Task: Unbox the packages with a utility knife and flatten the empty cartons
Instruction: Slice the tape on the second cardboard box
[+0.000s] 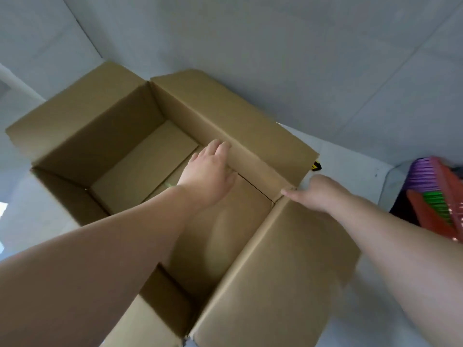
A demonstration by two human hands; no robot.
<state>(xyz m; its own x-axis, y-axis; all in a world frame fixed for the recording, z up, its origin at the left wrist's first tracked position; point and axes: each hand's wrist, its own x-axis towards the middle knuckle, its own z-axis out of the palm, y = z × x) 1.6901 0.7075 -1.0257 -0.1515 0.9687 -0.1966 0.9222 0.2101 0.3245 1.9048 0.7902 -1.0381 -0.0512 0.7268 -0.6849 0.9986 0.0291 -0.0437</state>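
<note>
Head view, open brown carton (105, 126) on pale floor (275, 58), flaps splayed outward, left hand (209, 171) inside, fingers straight against far wall, right hand (318, 194) at outer corner, grip unclear, colourful brooms (436, 196) at right.

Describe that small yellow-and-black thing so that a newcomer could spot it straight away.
Start at the big open cardboard carton in the middle. Follow its right-hand flap to the outer edge, just above the right hand. There a small yellow-and-black object peeks out on the pale floor, mostly hidden; it is the only yellow and black thing among brown card.
</note>
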